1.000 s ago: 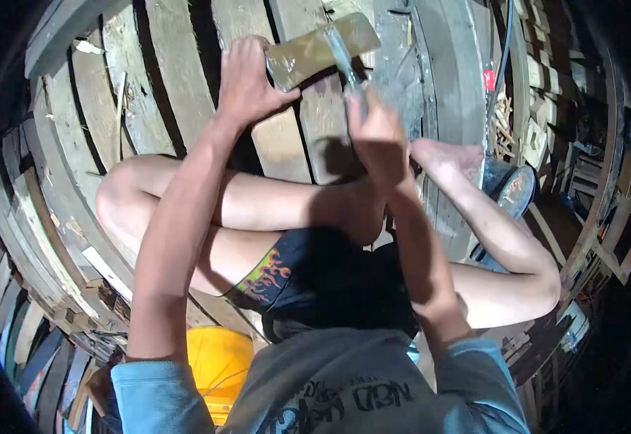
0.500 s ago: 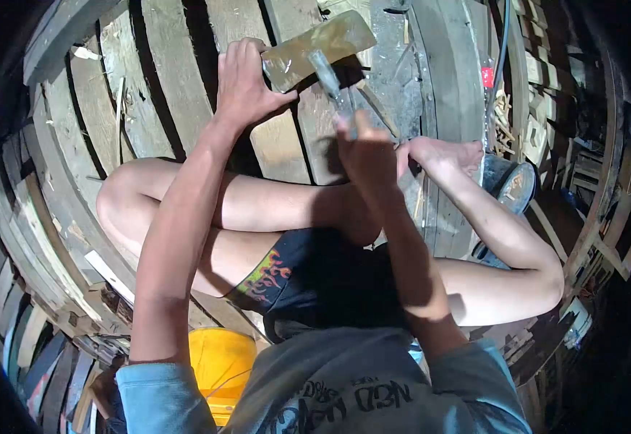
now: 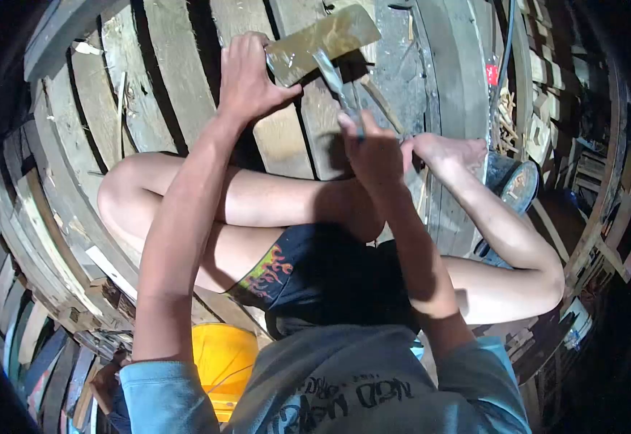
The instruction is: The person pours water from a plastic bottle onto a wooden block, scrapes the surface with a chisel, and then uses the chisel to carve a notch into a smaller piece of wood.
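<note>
A flat rectangular plate [image 3: 337, 37], smeared with a shiny amber-brown coating, is held above the slatted wood by my left hand [image 3: 246, 79]. That hand is closed at the plate's near-left end, its thumb stretched along the lower side and the fingertips hidden. My right hand [image 3: 374, 153] is wrapped round a putty knife [image 3: 330, 76], whose pale metal blade overlaps the lower edge of the plate. The knife's handle is mostly hidden in the fist.
I sit cross-legged on wooden slats [image 3: 283, 145]. A thin stick [image 3: 384, 106] lies beyond my right hand. A yellow bucket [image 3: 221, 362] stands by my left side. A sandal [image 3: 519, 186] lies near my right foot, and a blue cable [image 3: 509, 43] runs at upper right.
The plate and both hands have shifted slightly to the right in view. The putty knife's blade shows more sharply at the plate's lower edge; both grips stay the same.
</note>
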Demonstrator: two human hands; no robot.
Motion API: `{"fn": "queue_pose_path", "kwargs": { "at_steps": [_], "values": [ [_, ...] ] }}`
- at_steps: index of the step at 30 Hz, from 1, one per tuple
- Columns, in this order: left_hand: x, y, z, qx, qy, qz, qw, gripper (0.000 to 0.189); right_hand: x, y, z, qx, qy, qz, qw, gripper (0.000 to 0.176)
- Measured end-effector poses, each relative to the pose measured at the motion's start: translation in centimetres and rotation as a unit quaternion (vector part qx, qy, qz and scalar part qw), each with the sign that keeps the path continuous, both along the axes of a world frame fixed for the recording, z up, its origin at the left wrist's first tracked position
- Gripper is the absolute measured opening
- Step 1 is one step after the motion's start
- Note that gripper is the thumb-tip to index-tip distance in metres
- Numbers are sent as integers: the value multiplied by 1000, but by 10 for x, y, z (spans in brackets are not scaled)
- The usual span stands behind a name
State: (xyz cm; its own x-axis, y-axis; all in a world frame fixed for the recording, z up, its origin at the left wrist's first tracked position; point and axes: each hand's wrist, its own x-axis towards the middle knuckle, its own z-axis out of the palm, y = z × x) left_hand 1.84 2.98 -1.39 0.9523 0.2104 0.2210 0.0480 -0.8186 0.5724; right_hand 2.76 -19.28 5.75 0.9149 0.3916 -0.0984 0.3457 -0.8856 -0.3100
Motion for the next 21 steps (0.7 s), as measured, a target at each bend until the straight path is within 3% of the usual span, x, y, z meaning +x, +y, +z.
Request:
{"fn": "queue_pose_path", "kwargs": {
  "at_steps": [3, 5, 7, 9, 10, 13, 15, 17, 18, 21],
  "values": [
    [-1, 0, -4, 9, -25, 0, 1000, 72, 24, 5, -5, 20, 27, -10, 999, 36],
    [-1, -2, -2, -6, -31, -6, 999, 73, 32, 28, -4, 10, 88, -94, 992, 33],
    [-1, -1, -1, 6, -6, -3, 1000, 75, 1, 16, 0, 36, 68, -88, 993, 33],
    [0, 1, -3, 4, -18, -9, 1000, 75, -1, -4, -2, -31, 16, -28, 999, 36],
    [3, 2, -1, 0, -19, -1, 1000, 75, 17, 1, -7, 34, 26, -70, 997, 38],
    [-1, -1, -2, 12, -9, -5, 1000, 75, 38, 23, 6, 16, 117, -142, 983, 38],
    [0, -2, -4, -2, -25, -1, 1000, 74, 9, 8, -1, 45, 38, -82, 995, 38],
    [0, -1, -3, -12, -20, 0, 1000, 74, 3, -3, 8, -30, 115, -35, 992, 40],
    [2, 1, -3, -12, -19, 2, 1000, 74, 24, -2, -3, 46, 104, -79, 990, 41],
    [-9, -4, -3, -10, -15, -13, 1000, 75, 39, 25, 10, 21, 112, -121, 986, 38]
  ]
}}
